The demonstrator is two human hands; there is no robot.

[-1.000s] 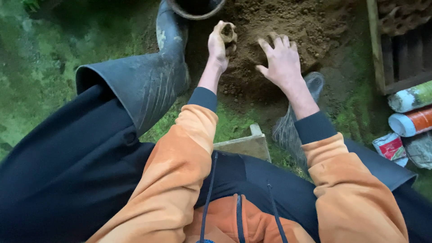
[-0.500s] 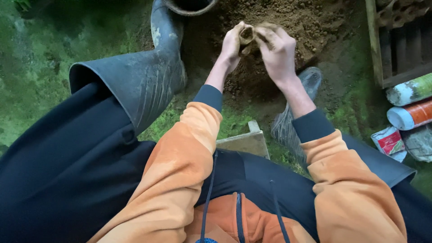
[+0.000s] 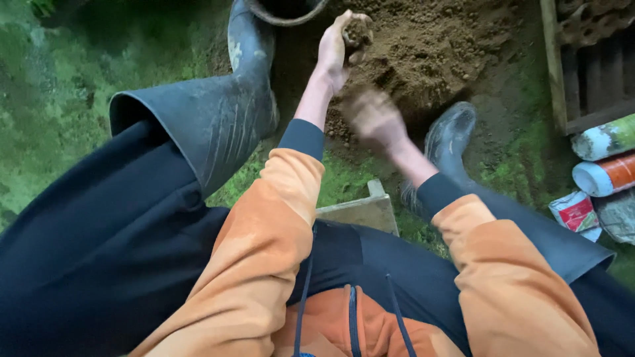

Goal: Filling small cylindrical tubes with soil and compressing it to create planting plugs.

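Observation:
My left hand [image 3: 333, 49] is raised over the pile of brown soil [image 3: 430, 46] and grips a small soil-caked pot [image 3: 357, 32] filled with earth. My right hand [image 3: 374, 119] is lower and closer to my body, above the near edge of the pile. It is blurred by motion, so I cannot make out its fingers or whether it holds anything. Both arms wear orange sleeves with dark cuffs.
My rubber boots [image 3: 218, 119] [image 3: 450, 135] stand on either side of the pile on mossy ground. A dark round pot rim [image 3: 284, 12] is at the top. A wooden seat edge [image 3: 360, 210] lies between my legs. A wooden crate [image 3: 595, 73], rolled tubes [image 3: 605, 175] and a red packet [image 3: 574, 213] are on the right.
My hands were together at the pot half a second ago. The right hand has since pulled back toward me, and the left has lifted the pot slightly toward the dark rim.

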